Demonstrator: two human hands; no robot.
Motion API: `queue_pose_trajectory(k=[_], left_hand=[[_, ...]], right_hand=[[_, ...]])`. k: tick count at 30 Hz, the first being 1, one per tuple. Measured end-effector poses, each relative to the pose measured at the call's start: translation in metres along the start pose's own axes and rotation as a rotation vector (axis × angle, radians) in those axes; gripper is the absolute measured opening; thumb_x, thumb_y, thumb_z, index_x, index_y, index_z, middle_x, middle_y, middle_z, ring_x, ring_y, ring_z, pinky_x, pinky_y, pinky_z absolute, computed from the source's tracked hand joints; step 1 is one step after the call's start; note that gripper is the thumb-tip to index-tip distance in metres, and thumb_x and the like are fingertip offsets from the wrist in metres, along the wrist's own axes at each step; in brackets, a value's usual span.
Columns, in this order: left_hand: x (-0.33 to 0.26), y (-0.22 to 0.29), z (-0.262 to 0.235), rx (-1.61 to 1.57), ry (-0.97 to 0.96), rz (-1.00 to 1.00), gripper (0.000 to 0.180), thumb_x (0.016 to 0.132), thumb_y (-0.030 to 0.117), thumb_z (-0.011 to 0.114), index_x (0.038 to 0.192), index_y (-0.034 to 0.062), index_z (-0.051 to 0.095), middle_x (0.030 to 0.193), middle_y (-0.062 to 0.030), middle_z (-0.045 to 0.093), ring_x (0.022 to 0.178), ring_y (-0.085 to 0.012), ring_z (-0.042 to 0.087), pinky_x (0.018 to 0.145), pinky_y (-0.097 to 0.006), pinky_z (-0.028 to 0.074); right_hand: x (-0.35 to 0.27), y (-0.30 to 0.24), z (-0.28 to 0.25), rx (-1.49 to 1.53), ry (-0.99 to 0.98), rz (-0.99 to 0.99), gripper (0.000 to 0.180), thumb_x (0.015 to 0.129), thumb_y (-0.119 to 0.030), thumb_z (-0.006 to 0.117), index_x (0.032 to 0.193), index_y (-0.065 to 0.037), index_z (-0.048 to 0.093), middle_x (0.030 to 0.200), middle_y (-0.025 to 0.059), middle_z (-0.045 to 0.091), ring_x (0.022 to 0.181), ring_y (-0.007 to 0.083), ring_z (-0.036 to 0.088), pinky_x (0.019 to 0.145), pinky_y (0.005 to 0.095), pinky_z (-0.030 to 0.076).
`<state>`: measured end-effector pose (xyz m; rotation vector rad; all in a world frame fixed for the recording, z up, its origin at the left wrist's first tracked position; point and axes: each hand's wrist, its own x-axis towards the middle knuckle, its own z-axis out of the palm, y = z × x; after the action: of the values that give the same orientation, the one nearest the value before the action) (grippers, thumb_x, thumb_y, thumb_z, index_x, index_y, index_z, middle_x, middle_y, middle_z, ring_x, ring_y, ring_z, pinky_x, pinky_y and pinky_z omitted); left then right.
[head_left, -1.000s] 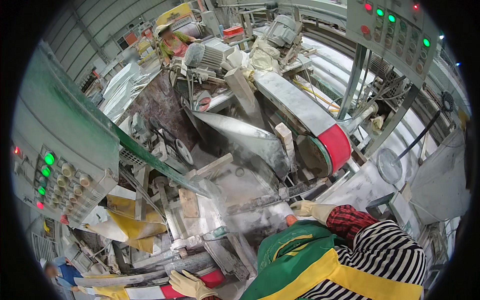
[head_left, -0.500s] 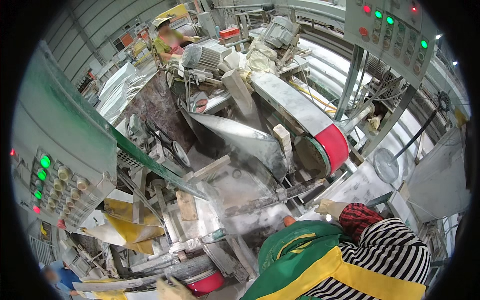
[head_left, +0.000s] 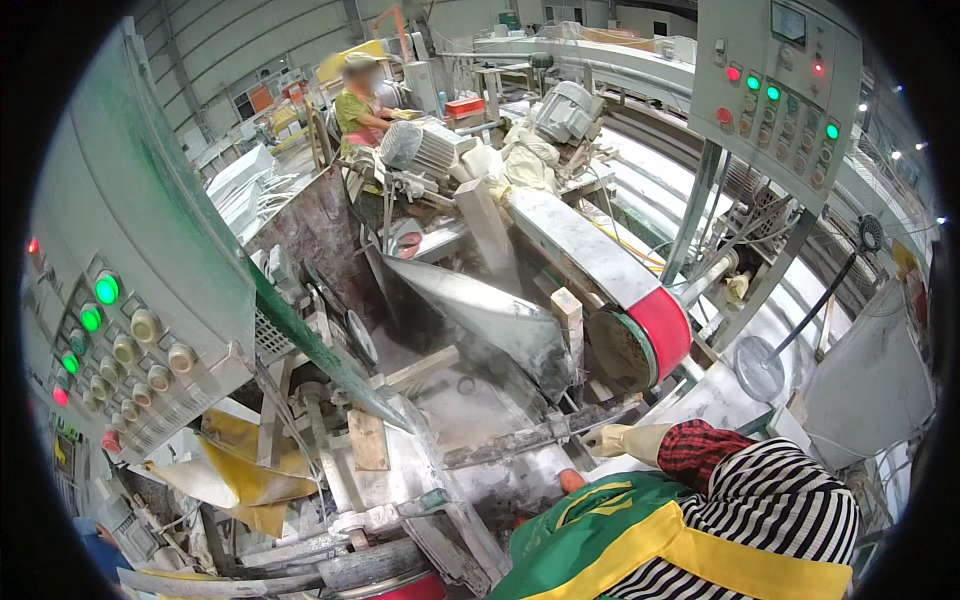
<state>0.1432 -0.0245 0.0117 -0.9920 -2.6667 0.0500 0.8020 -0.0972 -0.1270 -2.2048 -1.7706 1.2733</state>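
My right hand, in a cream glove below a red plaid cuff, reaches out in front of my green apron. It is nearest the end of a dusty dark bar that crosses in front of the machine. Whether it touches the bar I cannot tell, and its small, partly hidden fingers do not show a grip. A rounded orange-red tip shows beside the apron; its kind is unclear. Beyond the bar are a slanted grey metal sheet and a belt unit with a red end. My left hand is out of view.
Control panels with lit buttons stand at left and upper right. A co-worker is at the far side, near a grey motor. Part of a person in blue shows at lower left. A round-ended rod leans at right.
The view has shifted a little. My gloved left hand, at the lower edge before, has gone out of the picture. My right hand appears slightly farther left and lower.
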Motion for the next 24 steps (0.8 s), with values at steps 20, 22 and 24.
queue_pose_trajectory(k=[20,22,24], left_hand=[[-0.122,0.014,-0.003,-0.083,0.535,0.604,0.044,0.095,0.021,0.051,0.129,-0.0077,0.051,0.127,-0.0278,0.054,0.115,-0.041,0.055,0.098,-0.046,0.047],[-0.159,0.039,-0.045,-0.621,0.369,0.535,0.042,0.087,0.002,0.06,0.126,-0.0087,0.051,0.122,-0.0267,0.055,0.117,-0.0417,0.053,0.103,-0.046,0.043],[-0.169,0.044,-0.053,-0.95,0.114,0.371,0.039,0.093,0.011,0.055,0.128,-0.0049,0.053,0.123,-0.0261,0.058,0.116,-0.0406,0.054,0.104,-0.046,0.042]], right_hand=[[0.064,0.063,0.103,0.149,0.003,0.064,0.052,0.08,-0.04,0.061,0.13,-0.024,0.061,0.115,0.0121,0.069,0.102,0.0288,0.066,0.09,0.0402,0.052],[0.067,0.045,0.106,0.236,0.055,0.02,0.052,0.081,-0.036,0.06,0.129,-0.018,0.062,0.105,0.009,0.072,0.094,0.0221,0.069,0.084,0.0361,0.054],[0.054,0.003,0.076,0.334,-0.01,-0.022,0.049,0.083,-0.033,0.061,0.129,-0.019,0.062,0.099,0.0077,0.073,0.088,0.0183,0.068,0.079,0.0341,0.054]])
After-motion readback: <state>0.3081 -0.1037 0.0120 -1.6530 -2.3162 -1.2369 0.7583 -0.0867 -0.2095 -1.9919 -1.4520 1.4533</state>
